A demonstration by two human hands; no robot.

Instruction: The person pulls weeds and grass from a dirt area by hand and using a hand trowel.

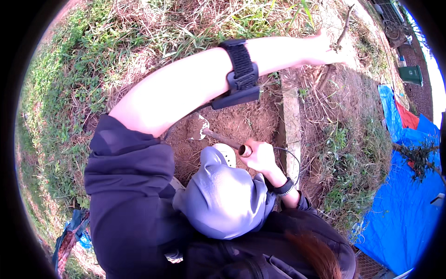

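Note:
My left arm reaches across the view to the upper right, with a black strapped device around the forearm. My left hand (325, 50), washed out by sunlight, is closed around a thin woody stick (345, 29) that slants up past it. Lower down, my right hand (260, 157) grips a spade-like digging tool (223, 138) near the open end of its rusty tubular handle. Its worn, pale blade (200, 128) rests at the brown soil (241, 118), partly hidden under my left arm. A pale clog (226, 153) on my foot shows beside the handle.
A narrow concrete edging (291, 118) runs along the right side of the dug soil. Dry stalks (318, 81) and grass lie beyond it. A blue tarp (404, 209) spreads at the far right, and a green bin (410, 75) stands behind. Grass (60, 107) covers the left.

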